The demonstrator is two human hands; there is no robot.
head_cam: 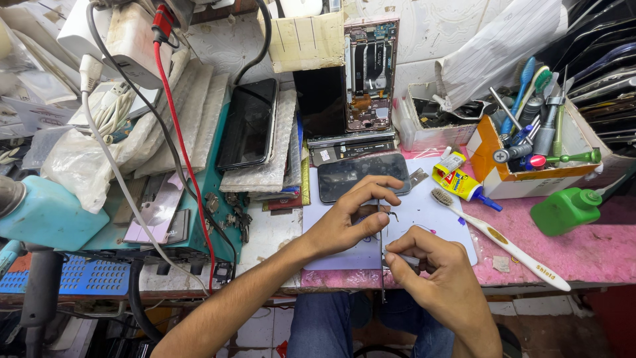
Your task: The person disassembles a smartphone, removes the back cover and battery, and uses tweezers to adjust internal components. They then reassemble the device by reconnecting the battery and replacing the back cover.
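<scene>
Tabletop (596, 248), lower right of frame: open pink strip. Obstacles: toothbrush (497, 237) lying diagonally, green bottle (565, 209), glue tube (460, 181), tool box (530, 174) behind; left side crowded.

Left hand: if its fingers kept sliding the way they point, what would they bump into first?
Probably the dark phone lying flat just beyond the left hand; its fingertips already reach the phone's lower edge, though depth is hard to judge.

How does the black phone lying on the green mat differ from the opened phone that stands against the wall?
The black phone lies flat on the green mat; the opened phone stands upright against the wall. The black phone shows a closed, dark, glossy face; the opened phone shows bare inner parts. Both are slim rectangles and far from the left hand and right hand.
</scene>
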